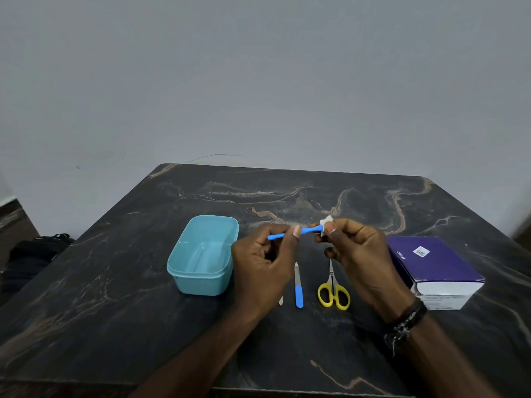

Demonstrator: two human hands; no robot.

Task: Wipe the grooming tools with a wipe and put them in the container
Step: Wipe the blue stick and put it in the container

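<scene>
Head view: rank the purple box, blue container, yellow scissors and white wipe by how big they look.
1. purple box and blue container: too alike to rank.
2. yellow scissors.
3. white wipe, mostly hidden by fingers.

A dark marble-patterned tabletop (115, 297) with tan veins stands against a plain grey wall (258, 81). On the tabletop's right side lies a purple box (434, 261) with a small white label. Left of the tabletop, lower down, sits a black bag (31, 254).
</scene>
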